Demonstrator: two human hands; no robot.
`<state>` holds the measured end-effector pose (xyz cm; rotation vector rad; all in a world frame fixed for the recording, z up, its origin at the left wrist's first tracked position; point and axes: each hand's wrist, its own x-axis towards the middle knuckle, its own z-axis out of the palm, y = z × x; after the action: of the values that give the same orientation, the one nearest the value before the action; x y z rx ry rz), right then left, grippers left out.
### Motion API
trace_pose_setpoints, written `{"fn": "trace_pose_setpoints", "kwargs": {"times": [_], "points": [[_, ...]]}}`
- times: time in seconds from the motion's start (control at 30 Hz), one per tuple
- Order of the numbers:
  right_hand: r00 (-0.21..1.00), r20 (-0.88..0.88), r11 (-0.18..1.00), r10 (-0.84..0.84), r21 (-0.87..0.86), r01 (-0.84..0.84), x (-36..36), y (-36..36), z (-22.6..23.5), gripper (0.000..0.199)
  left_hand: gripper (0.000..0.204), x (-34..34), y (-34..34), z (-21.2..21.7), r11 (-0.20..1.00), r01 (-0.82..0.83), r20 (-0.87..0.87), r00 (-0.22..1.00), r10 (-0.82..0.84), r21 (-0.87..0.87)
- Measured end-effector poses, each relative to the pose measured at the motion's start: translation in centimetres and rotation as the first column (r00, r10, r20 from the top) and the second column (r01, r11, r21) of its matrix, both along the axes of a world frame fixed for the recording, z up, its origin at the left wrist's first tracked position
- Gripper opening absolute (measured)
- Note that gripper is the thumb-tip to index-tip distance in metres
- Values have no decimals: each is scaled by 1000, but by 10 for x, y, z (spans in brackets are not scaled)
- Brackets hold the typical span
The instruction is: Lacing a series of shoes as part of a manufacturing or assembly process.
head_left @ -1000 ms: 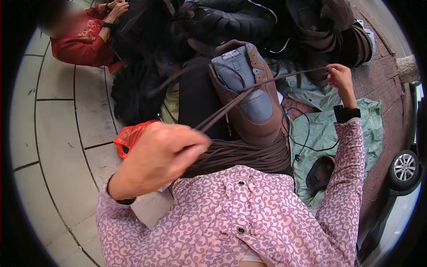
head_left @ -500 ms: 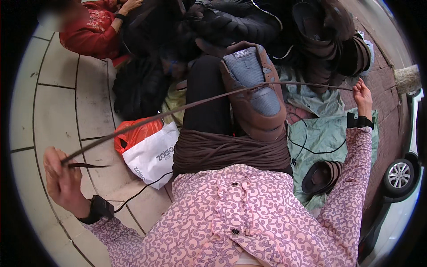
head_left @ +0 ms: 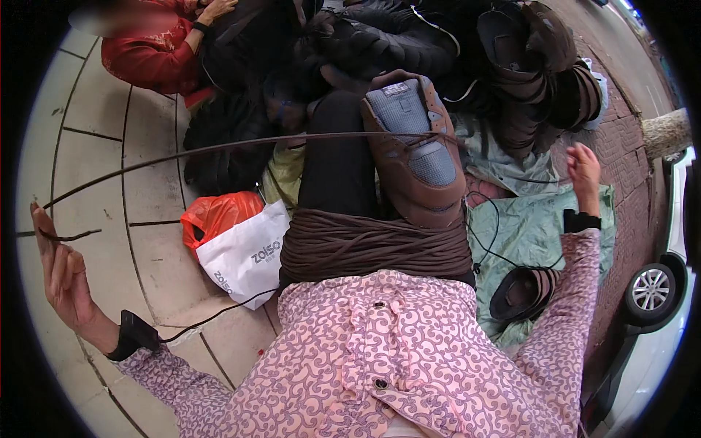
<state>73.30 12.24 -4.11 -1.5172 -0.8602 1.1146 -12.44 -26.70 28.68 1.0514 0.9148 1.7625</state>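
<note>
A brown shoe [head_left: 427, 201] with a grey-blue tongue rests on my right thigh, toe toward me. A long brown shoelace [head_left: 241, 144] runs from its upper eyelets out to the left. My left hand [head_left: 67, 281] is raised at the far left, pinching that lace near its end, and a short tail hangs past the fingers. To the right, my right hand [head_left: 584, 179] is lifted above the green sheet, fingers loosely bent and no lace visible in them. A thick bundle of brown laces [head_left: 376, 244] lies across my lap.
Piled black shoes [head_left: 387, 40] and brown shoes [head_left: 515, 51] stand ahead. A red bag [head_left: 219, 215] and white paper bag [head_left: 244, 255] are at left. One shoe [head_left: 522, 292] lies on the green sheet [head_left: 504, 226]. A person in red [head_left: 150, 55] sits far left; a parked car [head_left: 657, 350] is right.
My left hand has moved outward and up, drawing more lace to the left. The lace stretched to my right hand has come away from it, and that hand has dropped slightly.
</note>
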Motion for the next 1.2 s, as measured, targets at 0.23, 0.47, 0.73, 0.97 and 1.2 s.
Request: {"fn": "trace_pose_setpoints", "kwargs": {"times": [0.23, 0.47, 0.73, 0.97, 1.2], "points": [[767, -232, 800, 599, 118, -589, -238, -66, 43, 14, 52, -7, 14, 7, 955, -260, 146, 960, 239, 145], [776, -136, 787, 615, 49, -615, -278, -73, 56, 13, 45, -11, 34, -20, 860, -511, -308, 818, 486, 1], [833, -119, 841, 540, 44, -539, -285, -73, 47, 14, 43, 122, 114, -101, 929, -314, -677, 728, 106, -193], [823, 39, 818, 567, 86, -568, -294, -66, 52, 14, 31, 250, 206, -201, 834, 85, -186, 958, -220, -546], [451, 785, 608, 425, 121, -785, -302, -54, 69, 15, 23, 298, 232, -244, 855, -5, -487, 824, -290, -518]]}}
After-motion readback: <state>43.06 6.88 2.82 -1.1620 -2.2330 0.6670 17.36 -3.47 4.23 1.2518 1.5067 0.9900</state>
